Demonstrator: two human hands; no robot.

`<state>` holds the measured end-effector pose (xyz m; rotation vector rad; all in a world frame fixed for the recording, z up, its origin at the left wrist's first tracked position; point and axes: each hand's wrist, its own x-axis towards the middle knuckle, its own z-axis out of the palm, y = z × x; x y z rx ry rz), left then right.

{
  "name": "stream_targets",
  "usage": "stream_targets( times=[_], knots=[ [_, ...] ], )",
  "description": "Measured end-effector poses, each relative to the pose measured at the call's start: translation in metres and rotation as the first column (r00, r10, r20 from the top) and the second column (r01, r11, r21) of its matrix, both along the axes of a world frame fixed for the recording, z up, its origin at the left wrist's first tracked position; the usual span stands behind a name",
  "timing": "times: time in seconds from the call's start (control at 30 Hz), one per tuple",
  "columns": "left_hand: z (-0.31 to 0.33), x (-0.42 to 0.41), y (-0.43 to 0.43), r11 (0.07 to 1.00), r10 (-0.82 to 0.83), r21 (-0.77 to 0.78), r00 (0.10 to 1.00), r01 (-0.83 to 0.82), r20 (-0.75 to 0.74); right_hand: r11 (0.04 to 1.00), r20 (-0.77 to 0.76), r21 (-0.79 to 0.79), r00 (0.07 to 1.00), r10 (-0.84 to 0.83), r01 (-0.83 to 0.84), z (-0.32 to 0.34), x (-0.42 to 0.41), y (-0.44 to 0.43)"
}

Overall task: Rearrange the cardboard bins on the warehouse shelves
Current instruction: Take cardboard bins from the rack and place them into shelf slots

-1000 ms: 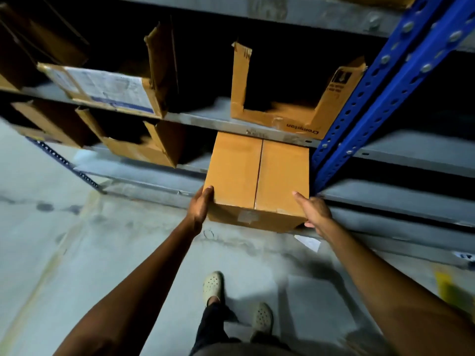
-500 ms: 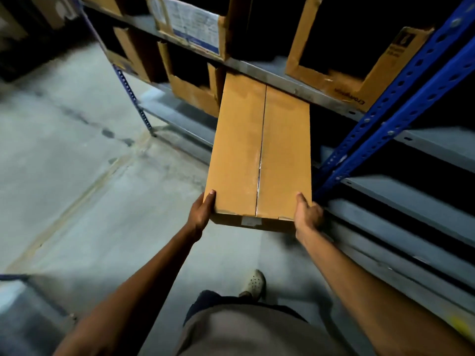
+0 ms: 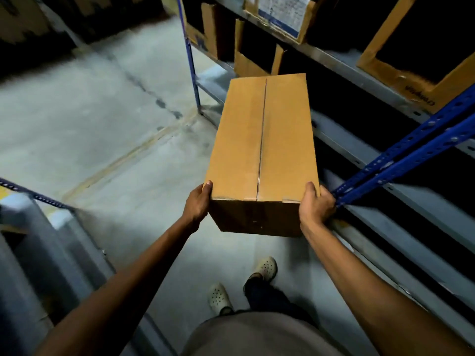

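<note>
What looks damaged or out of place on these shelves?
The open-fronted bin at the upper right has a ragged, crumpled front lip, and the labelled bin left of it has frayed edges. The closed box gripped by the left hand and right hand looks intact.

A grey upper shelf (image 3: 341, 63) is carried by blue perforated posts (image 3: 411, 149); a cut-open lettered bin (image 3: 401, 82) and a paper-labelled bin (image 3: 280, 15) are set on it; on the lower shelf (image 3: 225, 66) more cardboard bins (image 3: 247, 65) are stood side by side; the concrete floor (image 3: 90, 119) is crossed by a faded yellow line (image 3: 128, 160); two pale clogs (image 3: 218, 298) are planted on it.
</note>
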<state>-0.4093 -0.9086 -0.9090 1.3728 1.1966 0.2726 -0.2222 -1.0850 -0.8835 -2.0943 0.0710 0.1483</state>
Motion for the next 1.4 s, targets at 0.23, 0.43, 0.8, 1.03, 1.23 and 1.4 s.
stream_targets(
  times=[0.23,0.43,0.8,1.03,1.23,1.4],
  knots=[
    [0.019,-0.028,0.017,0.957,0.269,-0.107,0.963,-0.270,-0.021,0.979,0.110,-0.047,0.973,0.202,-0.198,0.049,0.009,0.061],
    [0.049,-0.019,0.056,0.918,0.392,-0.025,0.915,-0.396,-0.097,0.894,0.099,-0.050,0.889,0.447,-0.444,0.063,0.025,0.093],
    [0.098,0.029,0.137,0.896,0.420,-0.070,0.786,-0.439,0.454,0.564,0.034,0.546,0.689,0.724,-0.620,0.091,0.139,0.136],
    [0.112,0.057,0.146,0.920,0.387,-0.157,0.777,-0.358,0.496,0.547,-0.053,0.620,0.666,0.745,-0.563,0.038,0.191,0.170],
    [0.155,0.063,0.152,0.964,0.247,-0.047,0.814,-0.262,0.526,0.582,-0.204,0.680,0.648,0.734,-0.446,0.073,0.190,0.197],
    [0.186,0.052,0.195,0.978,-0.167,0.198,0.823,0.068,0.543,0.538,-0.285,0.812,0.649,0.705,-0.227,0.100,0.179,0.238]
  ],
)
